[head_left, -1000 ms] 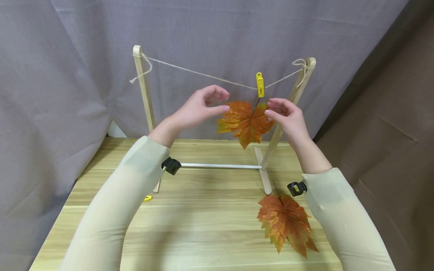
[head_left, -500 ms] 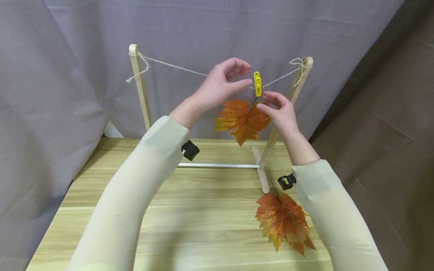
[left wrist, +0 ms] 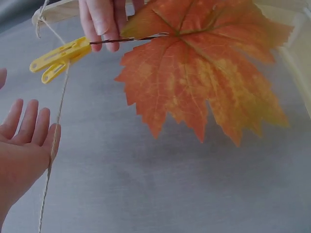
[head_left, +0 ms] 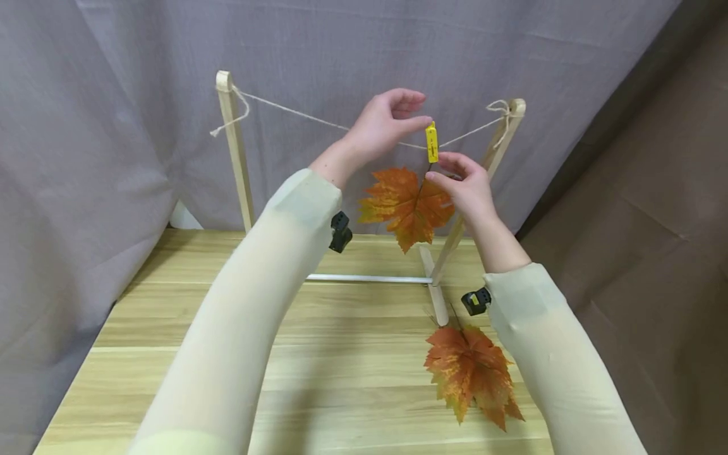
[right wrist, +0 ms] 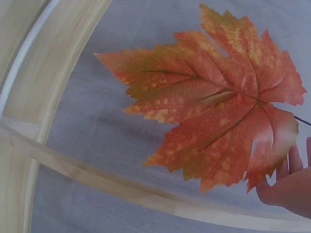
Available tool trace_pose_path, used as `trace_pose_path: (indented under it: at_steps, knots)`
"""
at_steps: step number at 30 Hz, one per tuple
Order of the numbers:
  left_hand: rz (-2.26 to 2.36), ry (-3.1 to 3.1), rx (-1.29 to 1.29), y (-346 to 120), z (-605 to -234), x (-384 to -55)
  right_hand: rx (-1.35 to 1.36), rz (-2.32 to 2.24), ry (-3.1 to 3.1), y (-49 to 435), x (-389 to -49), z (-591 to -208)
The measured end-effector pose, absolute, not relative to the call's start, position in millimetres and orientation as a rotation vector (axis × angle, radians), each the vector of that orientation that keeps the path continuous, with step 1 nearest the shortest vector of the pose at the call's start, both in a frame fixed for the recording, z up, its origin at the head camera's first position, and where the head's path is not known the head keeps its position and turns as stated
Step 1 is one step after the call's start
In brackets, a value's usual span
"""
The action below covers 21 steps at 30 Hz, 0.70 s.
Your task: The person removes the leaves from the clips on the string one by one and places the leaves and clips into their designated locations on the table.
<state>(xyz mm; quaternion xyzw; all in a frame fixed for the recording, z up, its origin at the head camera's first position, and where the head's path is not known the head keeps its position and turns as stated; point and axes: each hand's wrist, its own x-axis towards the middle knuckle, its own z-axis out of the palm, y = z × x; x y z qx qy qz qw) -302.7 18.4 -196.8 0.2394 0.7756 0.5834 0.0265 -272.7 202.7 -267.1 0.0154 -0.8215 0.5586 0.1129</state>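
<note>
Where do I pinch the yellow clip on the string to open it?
Probably its two handle ends, from above. The yellow clip stands upright on the string, handle ends spread apart at the top, while the stem of the hanging leaf meets its lower end.

Both arms reach forward, relaxed left fingers higher than loosely bent right fingers.

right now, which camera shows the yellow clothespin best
The left wrist view: the yellow clothespin appears large and side-on, on the string. The head view shows it smaller, upright; the right wrist view doesn't show it.
</note>
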Motion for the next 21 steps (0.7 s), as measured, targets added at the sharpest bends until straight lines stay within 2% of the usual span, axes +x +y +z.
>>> trace_pose_path:
  at_steps: [9,21]
  knots:
    - [1.673,2.383,0.748,25,-207,-302,0.140,1.689,-2.400,196,-275,-271]
    - [1.761,2.450,0.694,38,-209,-298,0.221,1.827,-2.296,194,-274,-274]
